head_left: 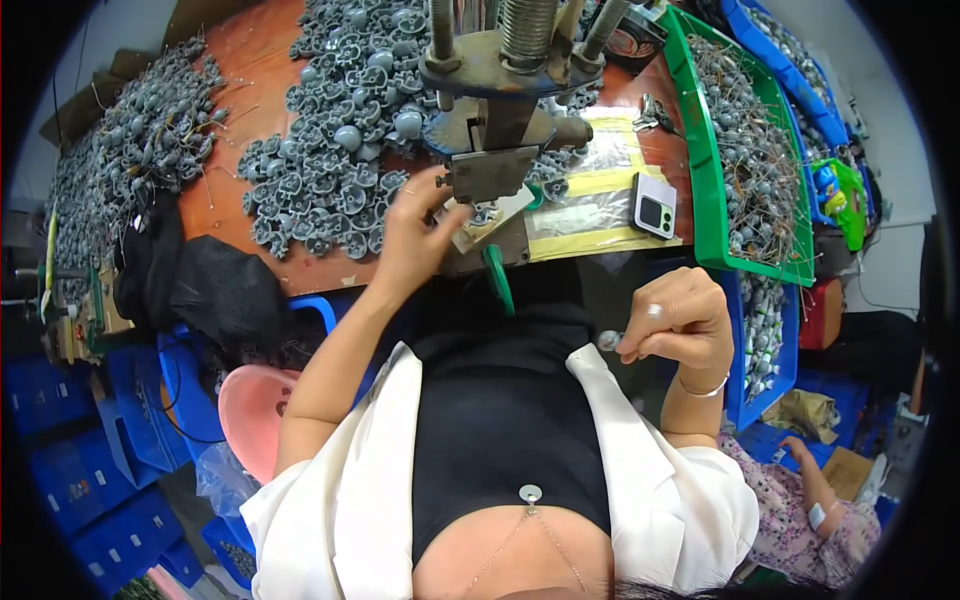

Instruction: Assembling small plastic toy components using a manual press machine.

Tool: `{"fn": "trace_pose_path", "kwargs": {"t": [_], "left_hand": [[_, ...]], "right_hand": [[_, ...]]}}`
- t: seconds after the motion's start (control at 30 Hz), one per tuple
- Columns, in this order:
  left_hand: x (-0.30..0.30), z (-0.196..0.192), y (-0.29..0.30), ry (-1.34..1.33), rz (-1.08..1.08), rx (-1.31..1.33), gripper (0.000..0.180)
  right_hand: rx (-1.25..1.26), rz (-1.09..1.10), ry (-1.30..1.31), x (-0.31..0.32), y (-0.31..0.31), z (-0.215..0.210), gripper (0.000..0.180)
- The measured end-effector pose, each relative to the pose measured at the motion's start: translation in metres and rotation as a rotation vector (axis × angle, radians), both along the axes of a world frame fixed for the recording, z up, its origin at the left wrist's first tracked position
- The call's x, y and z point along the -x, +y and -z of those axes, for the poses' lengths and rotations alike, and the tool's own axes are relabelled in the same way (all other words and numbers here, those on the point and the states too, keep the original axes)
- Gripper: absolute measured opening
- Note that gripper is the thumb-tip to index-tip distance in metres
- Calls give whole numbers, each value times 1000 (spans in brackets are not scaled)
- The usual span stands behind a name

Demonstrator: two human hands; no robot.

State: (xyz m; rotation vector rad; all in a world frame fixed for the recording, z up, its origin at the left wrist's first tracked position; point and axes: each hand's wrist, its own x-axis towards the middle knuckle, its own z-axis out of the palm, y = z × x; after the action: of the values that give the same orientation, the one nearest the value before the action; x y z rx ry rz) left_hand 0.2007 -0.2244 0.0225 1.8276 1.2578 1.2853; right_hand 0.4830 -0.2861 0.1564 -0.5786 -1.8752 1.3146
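My left hand [412,235] reaches to the fixture under the press head [490,175], thumb and fingers curled together. Its fingertips are partly hidden by the press, so what they pinch cannot be made out. On the pale fixture block [500,218] lies a small grey part, close to my thumb. A green handle [498,280] hangs below the fixture. My right hand [688,318] is held away from the press, at the right of my body. Its thumb and forefinger pinch a small round grey part [608,340].
Grey plastic parts [345,150] are heaped left of the press, and more with wires [165,130] beyond. A phone [653,206] lies on the taped sheet. At right stands a green tray [708,170] of wired parts. A pink basin [255,415] is at my left; another person [800,500] sits lower right.
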Motion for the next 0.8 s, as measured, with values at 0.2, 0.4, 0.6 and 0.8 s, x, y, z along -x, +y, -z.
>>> {"fn": "trace_pose_path", "kwargs": {"t": [0.2, 0.4, 0.6, 0.8], "left_hand": [[33, -10, 47, 852, -306, -281, 15], [24, 3, 74, 1025, -519, -296, 16], [32, -16, 56, 749, -455, -173, 14], [31, -26, 11, -424, -100, 374, 14]], "right_hand": [[107, 64, -18, 5, -2, 13, 5], [122, 69, -10, 15, -2, 22, 4], [35, 175, -147, 23, 3, 39, 5], [372, 435, -93, 75, 0, 75, 11]]}}
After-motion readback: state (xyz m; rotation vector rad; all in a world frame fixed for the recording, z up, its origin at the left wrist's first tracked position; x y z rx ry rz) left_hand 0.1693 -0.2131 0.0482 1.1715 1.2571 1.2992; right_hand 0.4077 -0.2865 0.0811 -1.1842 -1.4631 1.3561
